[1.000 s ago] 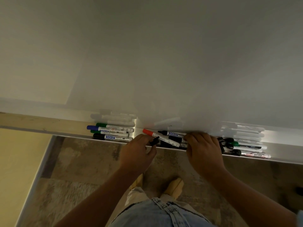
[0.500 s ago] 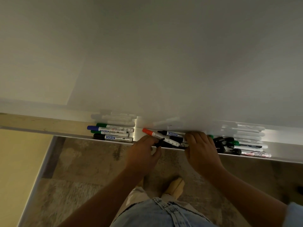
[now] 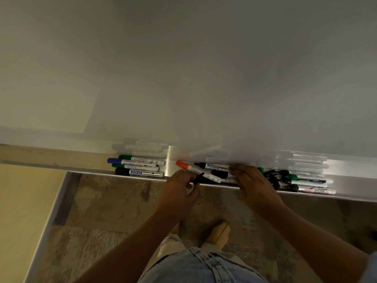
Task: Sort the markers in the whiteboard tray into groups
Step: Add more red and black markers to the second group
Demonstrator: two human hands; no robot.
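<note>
While in left hand [image 3: 177, 194], black marker [image 3: 197, 178].

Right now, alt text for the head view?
A person's left hand pinches a black marker at the front edge of a whiteboard tray while the right hand rests on a loose middle pile topped by an orange-capped marker. Four markers lie lined up at the tray's left end, and a jumbled group lies at its right.

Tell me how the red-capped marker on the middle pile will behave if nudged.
Probably rolls: the red-capped marker has a round barrel and lies slantwise atop other markers, not flat on the tray. Likely stiff and light, being a slim plastic pen. Its smooth barrel may slip.
</note>
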